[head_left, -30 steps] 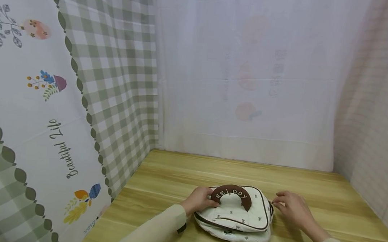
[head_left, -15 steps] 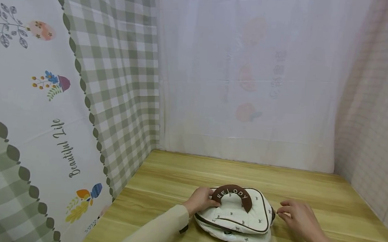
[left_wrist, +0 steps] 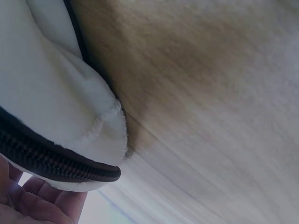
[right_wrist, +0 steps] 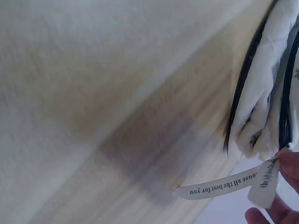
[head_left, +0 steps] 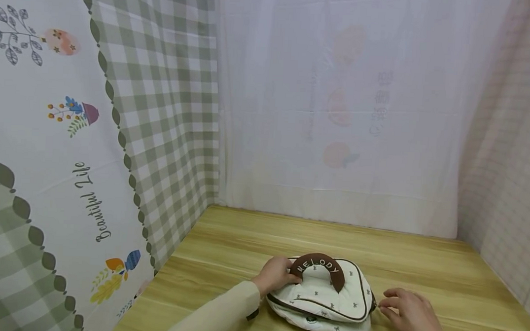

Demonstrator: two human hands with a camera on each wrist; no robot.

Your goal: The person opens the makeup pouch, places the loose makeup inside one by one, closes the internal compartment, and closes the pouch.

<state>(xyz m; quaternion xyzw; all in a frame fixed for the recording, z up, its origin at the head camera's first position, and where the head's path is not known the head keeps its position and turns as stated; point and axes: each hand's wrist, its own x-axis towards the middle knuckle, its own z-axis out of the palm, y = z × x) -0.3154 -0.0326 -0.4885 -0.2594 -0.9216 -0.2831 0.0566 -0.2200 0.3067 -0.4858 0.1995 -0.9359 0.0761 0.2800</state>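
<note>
A white bag point(head_left: 352, 297) with small bow prints, brown piping and a brown arched piece point(head_left: 320, 261) lettered MELODY lies on the table. My left hand point(head_left: 275, 274) grips its left side, thumb on top by the arched piece. The left wrist view shows the bag's dark zipper point(left_wrist: 56, 163) running to a rounded corner, with fingers point(left_wrist: 42, 200) beside it. At the bag's right side, my right hand point(head_left: 411, 312) pinches a printed ribbon zipper pull point(right_wrist: 224, 184). One ribbon tail hangs loose in the right wrist view. The bag's inside is hidden.
The wood-grain table point(head_left: 244, 233) extends around the bag. A green-checked printed cloth point(head_left: 161, 106) hangs at the left. White sheer cloth point(head_left: 270, 136) hangs behind, and a pale checked cloth point(head_left: 509, 171) at the right.
My right hand has moved along the bag's right side toward the near edge, pinching the zipper pull. My left hand keeps its grip on the left side.
</note>
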